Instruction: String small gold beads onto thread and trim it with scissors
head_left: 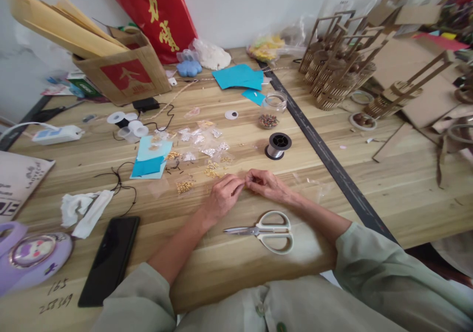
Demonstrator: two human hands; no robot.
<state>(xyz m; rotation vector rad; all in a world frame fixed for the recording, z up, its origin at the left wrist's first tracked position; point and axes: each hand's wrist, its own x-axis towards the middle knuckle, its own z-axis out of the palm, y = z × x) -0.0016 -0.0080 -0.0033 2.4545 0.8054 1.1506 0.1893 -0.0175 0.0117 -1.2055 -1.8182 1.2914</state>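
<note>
So, going left to right and using the white-handled scissors [274,232] as my landmark: a black phone [109,261] lies well to their left, and a light blue sheet with darker blue pieces on it [148,158] is farther back on that side. Between that sheet and the scissors, but a bit farther back than the blades, there's a little pile of gold beads [185,186], with more loose gold bits [212,170] just behind. The left hand [225,192] is right behind the blades, fingers curled and tips pinched pretty much closed. The right hand [263,182] is straight back from the scissors, also closed down in a pinch, its tips meeting the left's. Whatever's in either pinch is too tiny for me to tell, sorry. Behind the scissors, past the right hand, sits a black-rimmed spool of thin wire [276,150], standing on its end, and farther back still is a clear jar [274,103] near some multicolored beads [268,121].
</note>
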